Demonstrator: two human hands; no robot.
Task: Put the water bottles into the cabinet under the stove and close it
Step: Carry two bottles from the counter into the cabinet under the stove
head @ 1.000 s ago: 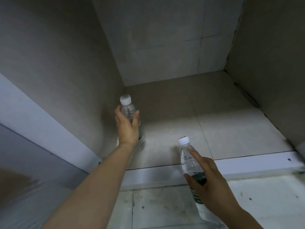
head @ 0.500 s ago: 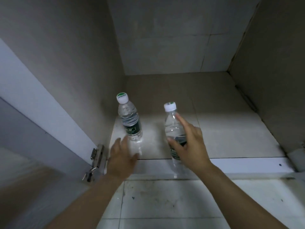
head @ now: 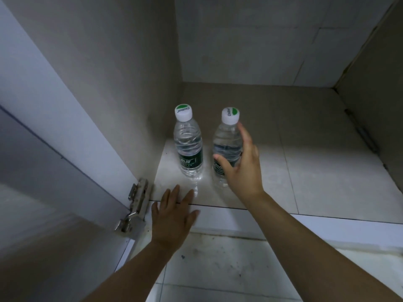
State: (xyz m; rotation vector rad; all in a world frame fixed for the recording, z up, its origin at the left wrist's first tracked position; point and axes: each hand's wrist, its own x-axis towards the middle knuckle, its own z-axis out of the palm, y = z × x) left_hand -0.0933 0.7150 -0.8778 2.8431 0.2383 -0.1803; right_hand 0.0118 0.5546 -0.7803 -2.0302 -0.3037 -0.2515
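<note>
Two clear water bottles with white-and-green caps and dark green labels stand upright, side by side, on the cabinet floor point(head: 316, 153) near its left wall. The left bottle point(head: 188, 147) stands free. My right hand point(head: 242, 171) is wrapped loosely round the right bottle point(head: 226, 138), with the thumb across the label and the fingers up its right side. In front of the left bottle, my left hand point(head: 172, 219) hovers flat and holds nothing, fingers apart, over the cabinet's front edge.
The cabinet door point(head: 43, 171) stands swung out at the left on a metal hinge point(head: 136, 205). A white sill point(head: 327, 229) runs along the cabinet front, with stained floor tiles point(head: 218, 269) below it. The cabinet's right wall point(head: 375, 94) has a hinge plate too.
My left hand let go of the left bottle and drew back to the front edge. My right hand carried the second bottle in and stood it beside the first.
</note>
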